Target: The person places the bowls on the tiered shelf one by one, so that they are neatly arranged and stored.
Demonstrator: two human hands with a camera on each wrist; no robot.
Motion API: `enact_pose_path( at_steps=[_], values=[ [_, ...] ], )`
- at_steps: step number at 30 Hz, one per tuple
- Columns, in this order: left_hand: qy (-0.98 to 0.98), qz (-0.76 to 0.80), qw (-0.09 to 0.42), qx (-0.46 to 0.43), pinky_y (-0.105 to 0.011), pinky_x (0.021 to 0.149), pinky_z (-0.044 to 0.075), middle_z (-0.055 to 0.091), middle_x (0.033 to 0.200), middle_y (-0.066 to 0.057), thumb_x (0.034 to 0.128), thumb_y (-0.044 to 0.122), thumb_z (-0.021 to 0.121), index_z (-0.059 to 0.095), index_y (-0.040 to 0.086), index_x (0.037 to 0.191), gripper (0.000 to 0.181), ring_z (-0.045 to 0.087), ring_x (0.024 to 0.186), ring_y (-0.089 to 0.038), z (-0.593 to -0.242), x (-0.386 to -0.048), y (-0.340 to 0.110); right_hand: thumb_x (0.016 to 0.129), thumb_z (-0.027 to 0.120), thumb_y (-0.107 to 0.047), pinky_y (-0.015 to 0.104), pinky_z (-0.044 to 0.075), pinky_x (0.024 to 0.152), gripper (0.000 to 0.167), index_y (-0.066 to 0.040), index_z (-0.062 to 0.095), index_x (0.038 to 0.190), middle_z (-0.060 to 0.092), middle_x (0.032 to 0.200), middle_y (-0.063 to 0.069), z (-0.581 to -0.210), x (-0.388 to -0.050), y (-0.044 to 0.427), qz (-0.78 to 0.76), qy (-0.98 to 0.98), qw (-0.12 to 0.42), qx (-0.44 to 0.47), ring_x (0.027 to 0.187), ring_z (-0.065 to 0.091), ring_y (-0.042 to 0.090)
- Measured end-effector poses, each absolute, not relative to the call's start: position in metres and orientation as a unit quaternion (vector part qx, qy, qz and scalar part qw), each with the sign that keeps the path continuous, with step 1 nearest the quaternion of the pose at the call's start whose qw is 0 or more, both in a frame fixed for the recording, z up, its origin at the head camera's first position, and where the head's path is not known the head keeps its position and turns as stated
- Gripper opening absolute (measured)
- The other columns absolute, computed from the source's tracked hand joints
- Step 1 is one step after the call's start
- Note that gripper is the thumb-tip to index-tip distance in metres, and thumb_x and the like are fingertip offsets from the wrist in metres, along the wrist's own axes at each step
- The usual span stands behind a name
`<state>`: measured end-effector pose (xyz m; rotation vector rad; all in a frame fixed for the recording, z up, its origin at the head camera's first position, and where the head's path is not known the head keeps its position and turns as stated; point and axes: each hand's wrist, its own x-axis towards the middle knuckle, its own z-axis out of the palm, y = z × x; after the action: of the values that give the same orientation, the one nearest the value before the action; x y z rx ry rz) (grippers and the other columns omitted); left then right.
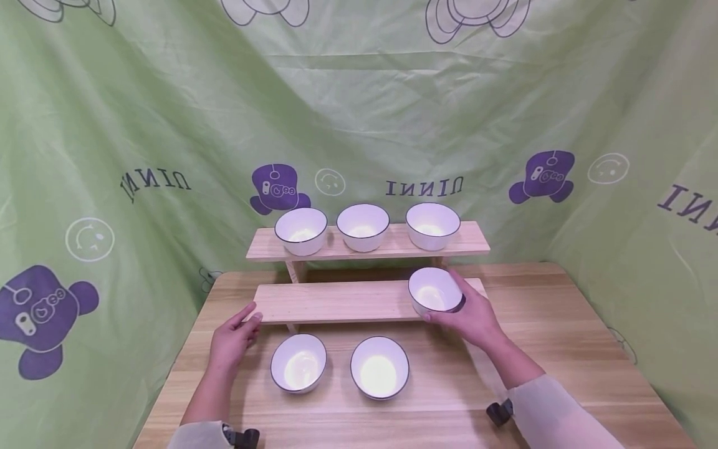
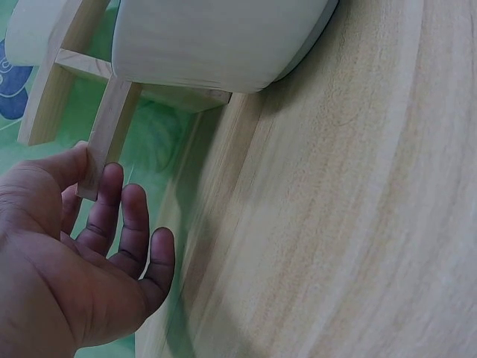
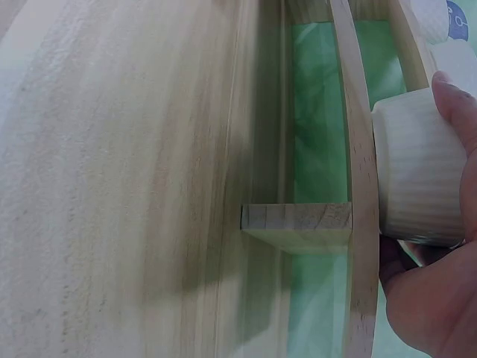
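Observation:
On the right part of the lower shelf [image 1: 336, 302] is a white bowl [image 1: 435, 290] with a dark rim, gripped at its right side by my right hand [image 1: 473, 315]. In the right wrist view the ribbed bowl [image 3: 419, 168] meets the shelf board [image 3: 363, 179], with the right hand [image 3: 440, 291] around it. My left hand [image 1: 232, 337] holds the left end of the lower shelf. The left wrist view shows the left hand [image 2: 89, 246] with thumb and index finger at the board's end [image 2: 108, 142], its other fingers loosely bent.
Three white bowls, left [image 1: 301, 231], middle [image 1: 363, 227] and right [image 1: 432, 226], stand on the upper shelf [image 1: 392, 249]. Two more, left [image 1: 298, 363] and right [image 1: 379, 368], stand on the wooden table [image 1: 538, 312] in front. A green printed cloth [image 1: 359, 125] hangs behind and at the sides.

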<state>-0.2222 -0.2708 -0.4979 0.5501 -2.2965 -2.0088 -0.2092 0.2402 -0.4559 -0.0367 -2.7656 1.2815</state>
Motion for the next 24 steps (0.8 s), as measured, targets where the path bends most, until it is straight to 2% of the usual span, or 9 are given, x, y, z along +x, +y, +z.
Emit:
enact_pose_path(
  at_steps=[8, 13, 24],
  values=[
    [-0.740, -0.648, 0.019, 0.181, -0.029, 0.081, 0.062, 0.075, 0.095, -0.001, 0.0934, 0.035, 0.080, 0.060, 0.017, 0.147, 0.060, 0.070, 0.091, -0.016, -0.4957, -0.2214, -0.2696, 0.065, 0.093, -0.062, 0.064, 0.038, 0.114, 0.131, -0.013, 0.024, 0.166, 0.041, 0.158, 0.026, -0.4533, -0.2118, 0.2396, 0.428, -0.903, 0.033, -0.012, 0.140, 0.043, 0.046],
    [-0.744, -0.644, 0.019, 0.178, -0.029, 0.081, 0.062, 0.076, 0.097, -0.004, 0.0931, 0.037, 0.080, 0.061, 0.017, 0.147, 0.060, 0.070, 0.091, -0.016, -0.4960, -0.2215, -0.2695, 0.067, 0.093, -0.060, 0.065, 0.037, 0.114, 0.132, -0.014, 0.021, 0.166, 0.041, 0.157, 0.028, -0.4518, -0.2112, 0.2397, 0.426, -0.904, 0.031, -0.004, 0.141, 0.042, 0.047],
    [-0.744, -0.644, 0.020, 0.179, -0.029, 0.081, 0.062, 0.075, 0.099, -0.005, 0.0928, 0.039, 0.080, 0.060, 0.018, 0.147, 0.061, 0.070, 0.091, -0.015, -0.4984, -0.2214, -0.2704, 0.067, 0.097, -0.049, 0.065, 0.032, 0.117, 0.129, -0.011, 0.023, 0.165, 0.040, 0.156, 0.028, -0.4553, -0.2063, 0.2424, 0.449, -0.891, 0.054, 0.032, 0.143, 0.038, 0.047]
  ],
)
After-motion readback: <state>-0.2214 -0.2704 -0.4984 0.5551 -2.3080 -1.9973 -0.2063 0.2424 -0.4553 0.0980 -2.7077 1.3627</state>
